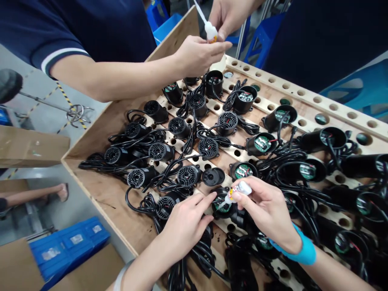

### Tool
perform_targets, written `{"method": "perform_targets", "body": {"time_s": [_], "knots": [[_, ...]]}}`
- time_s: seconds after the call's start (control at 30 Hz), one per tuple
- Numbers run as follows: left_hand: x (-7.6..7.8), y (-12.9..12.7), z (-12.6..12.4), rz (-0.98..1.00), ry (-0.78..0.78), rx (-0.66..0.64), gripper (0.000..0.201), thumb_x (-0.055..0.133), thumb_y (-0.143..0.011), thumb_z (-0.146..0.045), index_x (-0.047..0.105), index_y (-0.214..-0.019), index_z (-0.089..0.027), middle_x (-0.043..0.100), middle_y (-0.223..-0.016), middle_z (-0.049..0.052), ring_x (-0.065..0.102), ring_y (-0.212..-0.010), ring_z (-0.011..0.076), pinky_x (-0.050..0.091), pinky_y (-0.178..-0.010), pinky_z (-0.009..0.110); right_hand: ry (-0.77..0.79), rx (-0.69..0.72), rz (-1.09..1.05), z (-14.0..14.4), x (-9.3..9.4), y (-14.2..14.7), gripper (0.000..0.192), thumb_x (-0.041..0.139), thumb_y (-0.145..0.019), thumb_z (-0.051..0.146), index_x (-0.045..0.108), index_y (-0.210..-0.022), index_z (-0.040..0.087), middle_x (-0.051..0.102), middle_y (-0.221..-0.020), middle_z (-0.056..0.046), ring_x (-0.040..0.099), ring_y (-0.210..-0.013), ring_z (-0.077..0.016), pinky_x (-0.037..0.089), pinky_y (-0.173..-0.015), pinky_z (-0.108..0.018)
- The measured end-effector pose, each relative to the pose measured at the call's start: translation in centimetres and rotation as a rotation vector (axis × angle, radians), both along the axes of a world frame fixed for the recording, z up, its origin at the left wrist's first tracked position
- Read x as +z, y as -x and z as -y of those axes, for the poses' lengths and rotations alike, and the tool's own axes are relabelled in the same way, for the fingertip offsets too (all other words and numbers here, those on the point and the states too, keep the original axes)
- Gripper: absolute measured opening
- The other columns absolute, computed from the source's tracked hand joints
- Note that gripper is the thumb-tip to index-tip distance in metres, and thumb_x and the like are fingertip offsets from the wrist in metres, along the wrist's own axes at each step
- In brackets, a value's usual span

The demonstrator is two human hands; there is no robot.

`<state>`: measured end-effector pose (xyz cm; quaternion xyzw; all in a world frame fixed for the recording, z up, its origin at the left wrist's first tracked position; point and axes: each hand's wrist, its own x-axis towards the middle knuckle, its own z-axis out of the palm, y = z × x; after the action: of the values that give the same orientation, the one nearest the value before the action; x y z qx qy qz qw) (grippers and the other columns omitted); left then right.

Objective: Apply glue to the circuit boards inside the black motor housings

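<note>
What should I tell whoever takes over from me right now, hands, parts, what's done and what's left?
Right hand pinches a small glue bottle, nozzle down into an open pump. Left hand steadies that pump, fingers on its rim. A loose cap lies just behind it.
Done: pumps on the left of the wooden rack carry grilled caps.
Left: pumps on the right are open, green boards showing.
A co-worker's hands hold another bottle at the far end.
</note>
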<state>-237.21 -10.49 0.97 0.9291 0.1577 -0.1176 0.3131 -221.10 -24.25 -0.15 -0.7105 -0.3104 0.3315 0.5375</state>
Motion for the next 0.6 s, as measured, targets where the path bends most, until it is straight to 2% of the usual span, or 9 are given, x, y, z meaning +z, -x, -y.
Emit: {"method": "perform_targets", "body": {"time_s": [0.6], "knots": [[0.11, -0.06, 0.03, -0.002, 0.011, 0.009, 0.046, 0.056, -0.086, -0.018, 0.048, -0.132, -0.020, 0.063, -0.111, 0.008, 0.063, -0.096, 0.0224, 0.055, -0.084, 0.039, -0.031, -0.062, 0.006, -0.03, -0.04, 0.34, 0.012, 0.061, -0.085, 0.031, 0.064, -0.088, 0.019, 0.061, -0.078, -0.003, 0.058, -0.064, -0.0130, 0.047, -0.055, -0.023]]}}
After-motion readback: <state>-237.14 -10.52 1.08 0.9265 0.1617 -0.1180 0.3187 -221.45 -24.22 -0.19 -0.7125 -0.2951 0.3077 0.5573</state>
